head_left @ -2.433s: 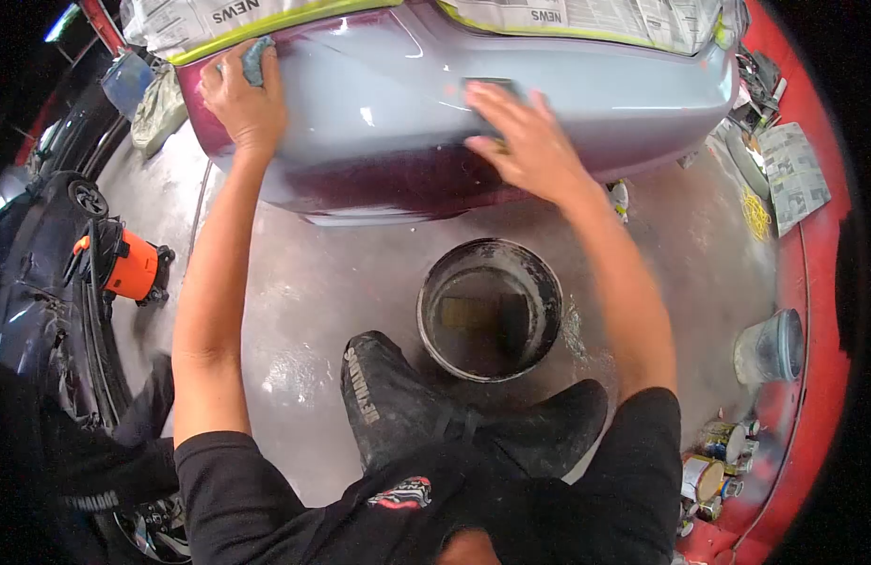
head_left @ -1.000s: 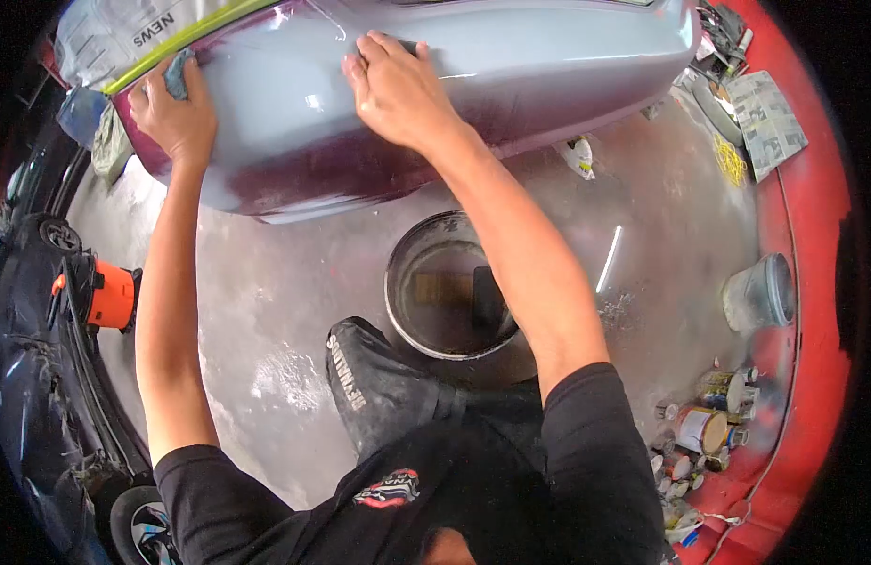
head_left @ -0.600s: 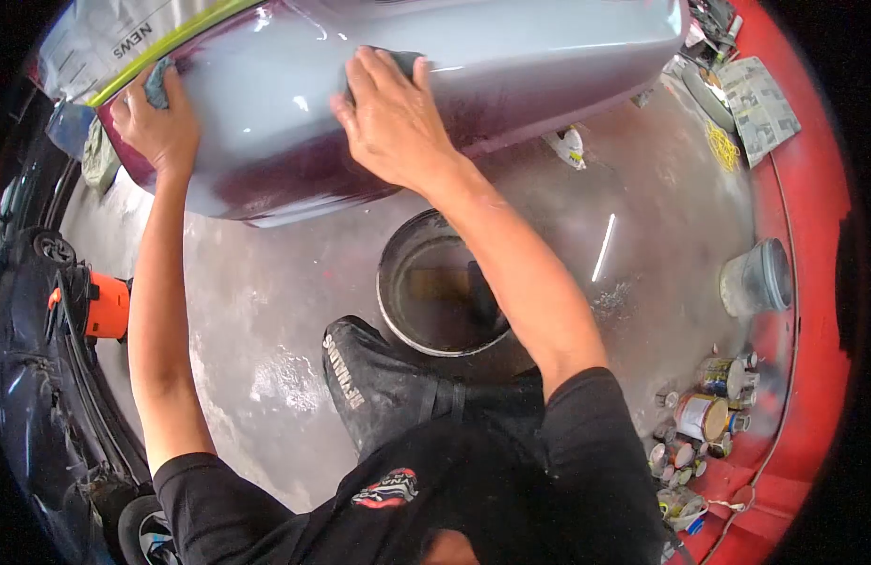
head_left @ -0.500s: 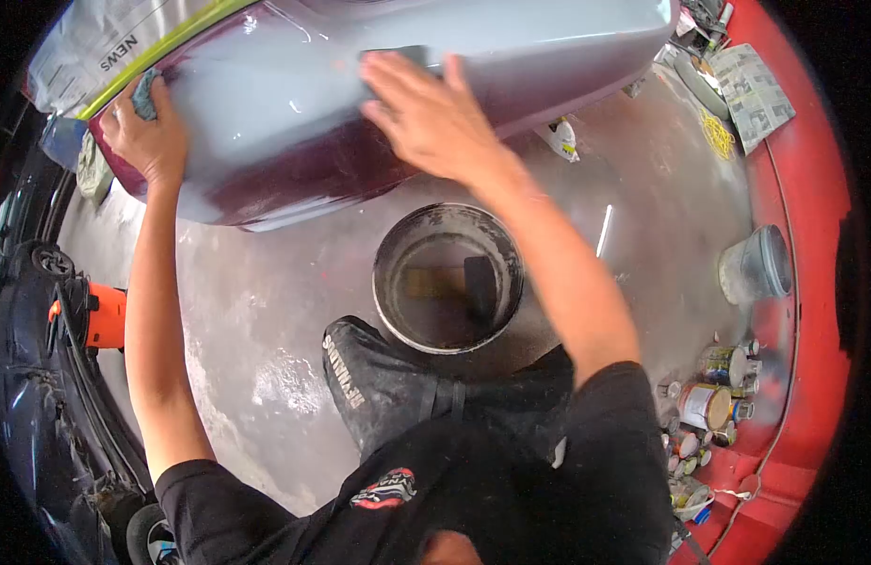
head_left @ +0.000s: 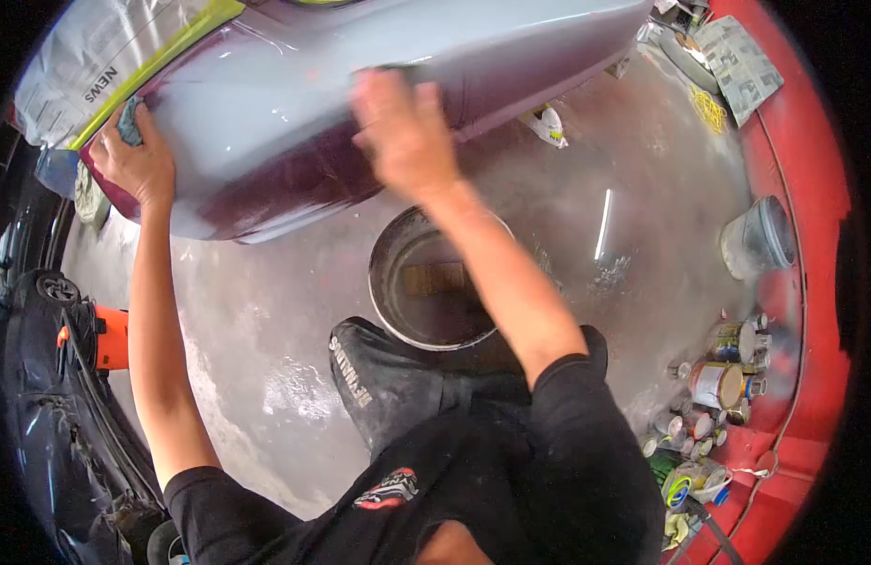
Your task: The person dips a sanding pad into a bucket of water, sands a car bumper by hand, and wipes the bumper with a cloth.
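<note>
A car body panel (head_left: 294,104), grey-primed over dark maroon paint, stretches across the top of the view. At its left end my left hand (head_left: 138,165) is closed round a crumpled blue-grey rag (head_left: 129,122), resting against the panel's edge. My right hand (head_left: 402,137), smeared by motion, lies on the primed surface. Under its fingertips shows the edge of a dark sheet (head_left: 407,68) that looks like sandpaper; the hand covers most of it. Below the panel stands a round bucket (head_left: 383,292) of murky water with a brownish block (head_left: 433,280) in it, partly hidden by my right forearm.
Printed masking film (head_left: 58,80) with a yellow-green border adjoins the panel at left. Paint cans (head_left: 716,384) and a grey pail (head_left: 757,237) stand along the red wall (head_left: 812,188) at right. An orange container (head_left: 112,337) sits by a dark car at left.
The view has shifted slightly. My right forearm has swung left and now covers part of the bucket, the hand still on the panel. My left hand keeps its hold on the rag.
</note>
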Tool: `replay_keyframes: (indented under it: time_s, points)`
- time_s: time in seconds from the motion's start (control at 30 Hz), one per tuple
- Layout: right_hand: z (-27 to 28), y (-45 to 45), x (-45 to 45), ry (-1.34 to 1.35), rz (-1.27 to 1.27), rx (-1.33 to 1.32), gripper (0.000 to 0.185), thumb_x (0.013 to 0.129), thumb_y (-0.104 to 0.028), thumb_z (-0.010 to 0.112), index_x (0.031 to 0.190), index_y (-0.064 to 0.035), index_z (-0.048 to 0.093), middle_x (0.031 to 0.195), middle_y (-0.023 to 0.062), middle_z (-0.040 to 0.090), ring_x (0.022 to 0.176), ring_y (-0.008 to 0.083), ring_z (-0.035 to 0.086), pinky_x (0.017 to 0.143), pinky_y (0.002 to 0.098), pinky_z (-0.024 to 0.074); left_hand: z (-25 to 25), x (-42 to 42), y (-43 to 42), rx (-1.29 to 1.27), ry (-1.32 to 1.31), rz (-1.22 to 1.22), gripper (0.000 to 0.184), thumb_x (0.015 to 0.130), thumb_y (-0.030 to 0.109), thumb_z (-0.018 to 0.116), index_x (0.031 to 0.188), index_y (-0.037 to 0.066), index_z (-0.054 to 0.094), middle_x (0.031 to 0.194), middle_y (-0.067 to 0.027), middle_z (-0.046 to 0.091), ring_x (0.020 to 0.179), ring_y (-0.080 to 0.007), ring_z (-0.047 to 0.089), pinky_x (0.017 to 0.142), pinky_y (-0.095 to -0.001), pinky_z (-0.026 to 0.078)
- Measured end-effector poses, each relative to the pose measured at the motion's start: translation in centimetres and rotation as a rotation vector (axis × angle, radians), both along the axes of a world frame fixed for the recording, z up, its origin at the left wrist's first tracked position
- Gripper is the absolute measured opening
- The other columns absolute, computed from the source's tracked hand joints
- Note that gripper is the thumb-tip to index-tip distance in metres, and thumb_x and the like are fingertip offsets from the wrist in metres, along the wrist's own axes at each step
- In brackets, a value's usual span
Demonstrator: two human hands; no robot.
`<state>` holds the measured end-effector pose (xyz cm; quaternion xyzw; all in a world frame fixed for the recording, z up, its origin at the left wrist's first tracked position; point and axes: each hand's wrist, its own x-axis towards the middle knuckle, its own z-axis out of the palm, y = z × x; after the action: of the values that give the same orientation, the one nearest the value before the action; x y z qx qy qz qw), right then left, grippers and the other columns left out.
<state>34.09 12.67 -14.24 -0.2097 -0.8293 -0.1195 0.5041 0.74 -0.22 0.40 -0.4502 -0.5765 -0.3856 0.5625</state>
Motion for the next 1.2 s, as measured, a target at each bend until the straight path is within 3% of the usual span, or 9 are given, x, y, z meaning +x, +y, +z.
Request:
replay_keyframes:
  time_s: [0.13, 0.33, 0.43, 0.6, 0.73, 0.83, 0.93, 1.07, 1.2]
  points:
    - [0.1, 5.4, 6.0, 0.181, -0.319, -0.195, 0.057, 0.099, -0.022, 0.057, 0.149, 0.0012, 0.042, 0.158, 0.0214, 0.037, 0.149, 0.0366, 0.033, 0.116, 0.0663, 0.0227, 0.0, 0.1, -0.2, 0.003, 0.013, 0.047, 0.033, 0.087, 0.033, 0.077, 0.11, 0.009, 0.072, 0.103, -0.0181, 0.067, 0.103, -0.0361, 0.059, 0.09, -0.046, 0.045]
    - [2.1, -4.6, -4.3, 0.133, 0.106, -0.15, 0.064, 0.091, -0.036, 0.067, 0.14, 0.0016, 0.051, 0.154, 0.021, 0.042, 0.142, 0.0369, 0.042, 0.112, 0.0683, 0.0307, 0.5, 0.9, -0.2, -0.003, 0.013, 0.022, 0.033, 0.087, 0.032, 0.078, 0.111, 0.01, 0.071, 0.103, -0.0182, 0.068, 0.103, -0.0366, 0.059, 0.09, -0.0466, 0.045]
    - [3.9, 0.0, 2.3, -0.035, -0.052, -0.095, 0.059, 0.092, -0.036, 0.067, 0.141, -0.0063, 0.051, 0.15, 0.0126, 0.05, 0.141, 0.0257, 0.046, 0.11, 0.073, 0.028, 0.6, 0.7, -0.6, -0.003, 0.014, 0.002, 0.033, 0.088, 0.031, 0.077, 0.112, 0.01, 0.071, 0.102, -0.0188, 0.068, 0.102, -0.0365, 0.059, 0.09, -0.0461, 0.046]
    - [5.7, 8.7, 9.8, -0.095, -0.399, -0.205, 0.05, 0.101, -0.032, 0.053, 0.141, -0.0023, 0.05, 0.15, 0.0154, 0.049, 0.141, 0.0302, 0.044, 0.109, 0.0736, 0.0284, 0.3, 0.8, -0.4, -0.032, -0.055, 0.012, 0.036, 0.091, 0.035, 0.074, 0.113, 0.007, 0.071, 0.112, -0.0201, 0.068, 0.108, -0.0384, 0.06, 0.098, -0.0469, 0.044]
    - [6.3, -0.3, 1.8, -0.075, -0.065, -0.243, 0.051, 0.103, -0.033, 0.05, 0.134, 0.0076, 0.051, 0.149, 0.0225, 0.047, 0.143, 0.0368, 0.039, 0.112, 0.0676, 0.0284, 0.2, 0.0, -0.4, -0.023, -0.074, 0.098, 0.034, 0.09, 0.034, 0.074, 0.113, 0.009, 0.072, 0.112, -0.0189, 0.069, 0.108, -0.0369, 0.061, 0.098, -0.0455, 0.045]
    - [7.4, -0.9, 1.9, -0.224, 0.108, -0.221, 0.05, 0.103, -0.039, 0.049, 0.137, -0.0035, 0.054, 0.15, 0.0131, 0.05, 0.142, 0.0285, 0.043, 0.113, 0.0672, 0.0273, 0.5, 0.1, -0.9, -0.04, -0.056, 0.072, 0.034, 0.09, 0.034, 0.075, 0.114, 0.01, 0.072, 0.11, -0.0181, 0.07, 0.108, -0.0359, 0.061, 0.097, -0.0451, 0.046]
    - [9.4, 4.3, 7.7, -0.395, -0.163, -0.234, 0.05, 0.105, -0.04, 0.045, 0.143, -0.0088, 0.051, 0.151, 0.0103, 0.05, 0.139, 0.0271, 0.048, 0.114, 0.0701, 0.0244, 0.0, -1.0, -0.5, 0.001, -0.022, 0.061, 0.033, 0.088, 0.039, 0.075, 0.114, 0.02, 0.073, 0.108, -0.0129, 0.069, 0.105, -0.0337, 0.062, 0.091, -0.0475, 0.048]
    - [12.3, 3.1, 6.6, -0.579, -0.286, -0.42, 0.042, 0.105, -0.035, 0.045, 0.129, -0.0024, 0.059, 0.139, 0.0201, 0.056, 0.133, 0.0343, 0.051, 0.111, 0.069, 0.0287, -0.3, -0.2, -0.5, 0.008, -0.061, 0.095, 0.034, 0.089, 0.036, 0.076, 0.114, 0.013, 0.073, 0.108, -0.0155, 0.07, 0.103, -0.034, 0.063, 0.093, -0.0454, 0.047]
    - [9.7, -1.4, -0.8, -0.228, 0.257, -0.337, 0.048, 0.106, -0.037, 0.042, 0.131, -0.0001, 0.059, 0.145, 0.0193, 0.053, 0.138, 0.034, 0.047, 0.115, 0.0693, 0.0229, 0.3, 0.2, -1.2, 0.014, -0.019, 0.107, 0.033, 0.089, 0.037, 0.076, 0.113, 0.014, 0.074, 0.106, -0.0149, 0.071, 0.102, -0.0334, 0.064, 0.092, -0.0454, 0.048]
